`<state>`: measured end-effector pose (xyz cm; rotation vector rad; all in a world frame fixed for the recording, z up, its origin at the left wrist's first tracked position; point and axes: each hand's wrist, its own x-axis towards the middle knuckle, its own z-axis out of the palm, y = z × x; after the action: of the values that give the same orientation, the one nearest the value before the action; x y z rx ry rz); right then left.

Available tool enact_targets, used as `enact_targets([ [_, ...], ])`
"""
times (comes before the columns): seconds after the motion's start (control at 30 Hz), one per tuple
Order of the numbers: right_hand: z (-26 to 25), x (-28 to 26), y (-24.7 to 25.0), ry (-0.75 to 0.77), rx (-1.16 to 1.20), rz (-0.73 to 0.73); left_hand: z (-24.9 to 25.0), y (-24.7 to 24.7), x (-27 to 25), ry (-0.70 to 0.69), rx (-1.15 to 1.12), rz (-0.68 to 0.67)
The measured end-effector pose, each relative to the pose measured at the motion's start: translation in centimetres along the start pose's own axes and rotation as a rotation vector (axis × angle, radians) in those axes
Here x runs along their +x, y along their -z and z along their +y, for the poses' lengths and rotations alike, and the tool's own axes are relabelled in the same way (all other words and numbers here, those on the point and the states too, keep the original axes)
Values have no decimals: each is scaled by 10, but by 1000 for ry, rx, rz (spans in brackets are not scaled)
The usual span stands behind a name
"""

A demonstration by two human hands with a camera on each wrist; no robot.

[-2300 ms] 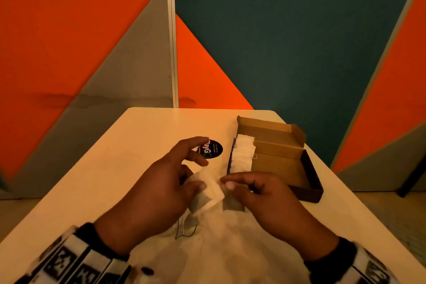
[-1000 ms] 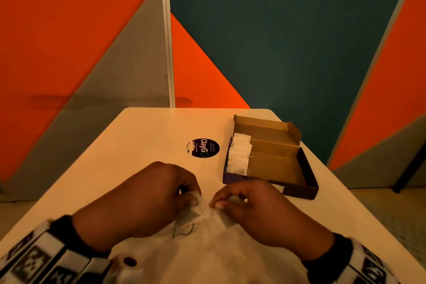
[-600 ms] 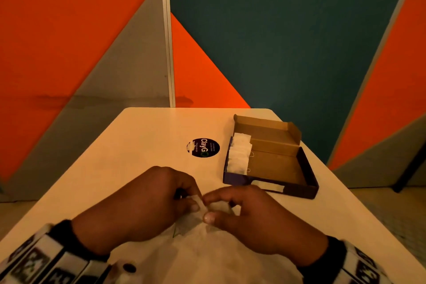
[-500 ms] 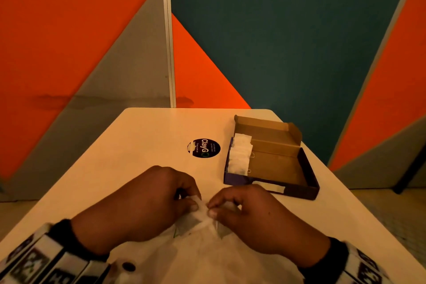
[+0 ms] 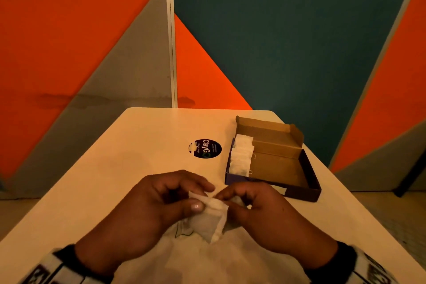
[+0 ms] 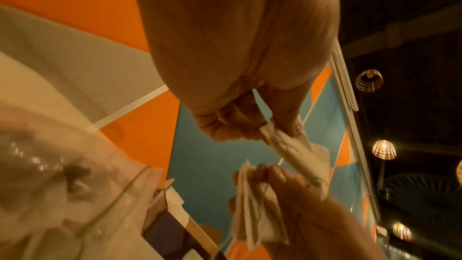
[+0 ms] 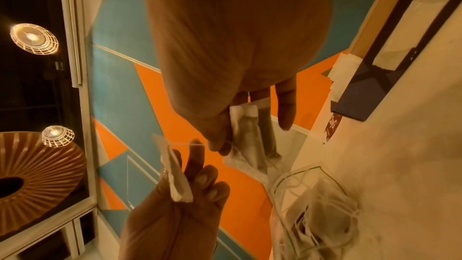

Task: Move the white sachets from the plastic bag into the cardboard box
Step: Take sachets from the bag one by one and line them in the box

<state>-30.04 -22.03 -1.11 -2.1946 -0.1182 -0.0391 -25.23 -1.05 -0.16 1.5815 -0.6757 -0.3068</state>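
Head view: your left hand [image 5: 147, 205] and right hand [image 5: 265, 210] meet just above the near part of the desk [image 5: 129, 145], over the plastic bag [image 5: 221, 260] that lies against the near edge. The left grip pinches a white sachet [image 5: 211, 219] between thumb and fingers; the right grip is curled around further sachets, mostly hidden here. The cardboard box [image 5: 276, 163] sits open toward the desk's right edge, just beyond your right hand. A row of sachets [image 5: 242, 157] stands along its left wall; the rest of its floor is bare. A round black sticker [image 5: 205, 148] lies left of the box. The left half of the desk is open surface.

Left wrist view: the left fingers [image 6: 290, 118] clamp the top edge of one sachet [image 6: 297, 155]. The right hand [image 6: 300, 205] grasps a bundle of sachets [image 6: 252, 211] fanned edge-on. The bag [image 6: 62, 185] lies below left, touching the box corner [image 6: 170, 230].

Right wrist view: the right thumb and fingers [image 7: 285, 110] pinch a sachet [image 7: 247, 137]; the left hand [image 7: 175, 215] holds another [image 7: 175, 177], and a thin thread [image 7: 187, 144] spans between the two hands. The bag mouth [image 7: 312, 205] lies open below, showing looped strings.
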Motion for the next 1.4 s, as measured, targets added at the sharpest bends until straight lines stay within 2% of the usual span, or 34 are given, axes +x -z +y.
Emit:
enact_targets([
  [0.13,-2,-2,-3,28,95,-6,-5,-13,0,28,-178,-5],
  [0.27,0,-3,-4,19,140,-10,-9,-15,6,-8,-163,161],
  [0.33,4,-2,-3,10,195,63,-10,-17,8,-11,-180,225],
  [0.47,3,2,-3,17,343,245,-13,-28,10,23,-311,270],
  [0.6,-4,4,-4,58,490,225,-18,-39,16,23,-257,362],
  [0.77,-1,4,-7,47,518,204,-21,-40,18,-19,-169,470],
  [0.97,-1,-2,-11,62,511,141,-26,-41,19,-18,-57,509],
  [1.07,-5,-2,-12,60,524,132,-28,-42,19,35,-63,520],
  [1.23,-5,-1,-14,26,512,144,-28,-44,20,117,-53,440],
  [1.4,0,0,-15,-63,487,180,-28,-44,17,163,-37,437],
])
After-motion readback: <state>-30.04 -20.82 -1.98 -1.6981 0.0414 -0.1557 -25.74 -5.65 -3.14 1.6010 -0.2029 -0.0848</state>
